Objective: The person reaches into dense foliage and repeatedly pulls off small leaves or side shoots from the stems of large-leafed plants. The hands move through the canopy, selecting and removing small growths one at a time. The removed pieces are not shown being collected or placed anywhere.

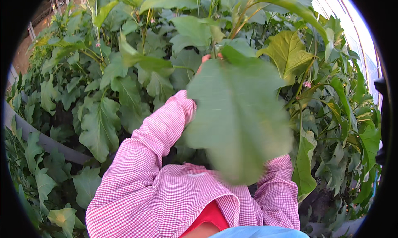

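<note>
A large green leaf (239, 113), blurred and close to the camera, hangs over the middle of the view and hides most of both forearms' ends. My left hand (203, 61) shows only as a bit of skin and fingertips above the leaf's upper edge, by a plant stem; what its fingers do is hidden. The left checked sleeve (161, 126) reaches up to it. My right hand is out of sight behind the leaf; only the right sleeve (276, 188) shows below. A yellow-green leaf (287, 54) stands to the right of the large one.
Dense leafy plants with small pink flowers (307, 84) surround me on both sides. A grey curved pipe or band (49, 144) crosses the foliage at the left. Thin strings (197, 3) hang among the stems. Curved frame ribs and pale sheeting (354, 29) rise at the upper right.
</note>
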The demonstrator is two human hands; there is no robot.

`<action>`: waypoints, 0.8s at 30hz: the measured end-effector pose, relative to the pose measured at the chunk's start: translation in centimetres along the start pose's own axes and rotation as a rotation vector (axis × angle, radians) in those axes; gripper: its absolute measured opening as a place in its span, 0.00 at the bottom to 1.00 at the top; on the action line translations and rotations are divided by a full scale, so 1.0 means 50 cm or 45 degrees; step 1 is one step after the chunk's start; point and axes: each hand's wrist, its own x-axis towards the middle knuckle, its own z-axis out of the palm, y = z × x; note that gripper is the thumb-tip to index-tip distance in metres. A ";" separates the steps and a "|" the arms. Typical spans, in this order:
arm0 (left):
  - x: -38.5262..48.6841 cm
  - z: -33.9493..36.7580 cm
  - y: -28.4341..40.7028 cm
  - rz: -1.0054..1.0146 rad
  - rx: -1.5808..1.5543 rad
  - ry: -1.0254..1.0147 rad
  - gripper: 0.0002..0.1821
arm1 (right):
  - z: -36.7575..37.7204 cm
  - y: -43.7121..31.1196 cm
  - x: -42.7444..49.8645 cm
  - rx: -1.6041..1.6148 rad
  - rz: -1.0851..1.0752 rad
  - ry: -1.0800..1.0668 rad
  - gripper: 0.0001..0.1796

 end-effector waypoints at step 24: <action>0.045 -0.262 -0.074 -0.328 -0.455 -0.289 0.25 | -0.055 0.160 0.082 -0.267 0.651 -0.305 0.15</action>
